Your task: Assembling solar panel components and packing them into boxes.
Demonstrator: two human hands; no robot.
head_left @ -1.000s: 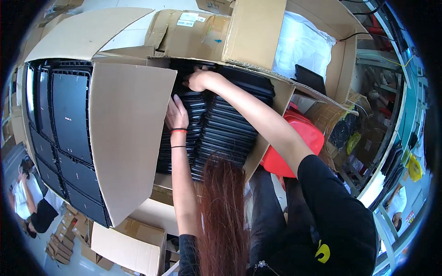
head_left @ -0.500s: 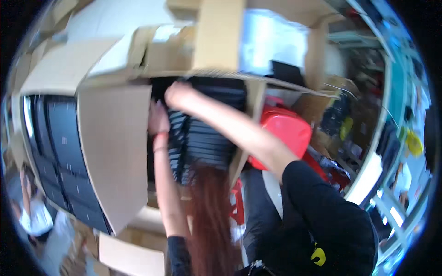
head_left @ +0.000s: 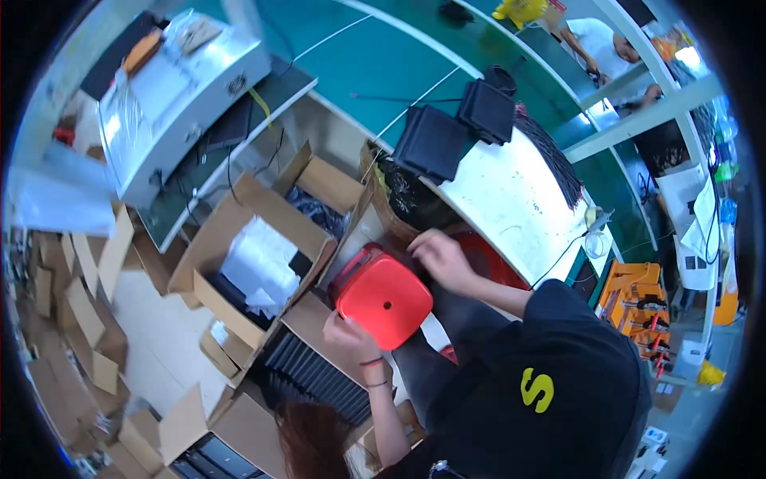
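Observation:
A red plastic stool (head_left: pixel 388 299) with a small hole in its seat stands in front of me. At its near left edge is my left hand (head_left: pixel 353 342), fingers loosely bent and nothing visible in them; whether it touches the stool I cannot tell. My right hand (head_left: pixel 444 260) hovers by the stool's far right corner, fingers apart, holding nothing. Below my left hand, an open carton holds rows of black flat pieces (head_left: pixel 315 377). Beside it, another carton contains black boxes (head_left: pixel 217 459). Reddish hair (head_left: pixel 311 431) hides part of the first carton.
A carton with white paper (head_left: pixel 259 263) stands left of the stool. To the right is a white-topped bench (head_left: pixel 511 195) with black cases (head_left: pixel 431 144) and a bundle of dark cables (head_left: pixel 550 156). A white machine (head_left: pixel 183 112) stands at far left. Another person (head_left: pixel 602 48) works at upper right.
My view has swung right, away from the carton of black pieces. Both hands have left that carton's inside and are now around the red stool, with the bench in view.

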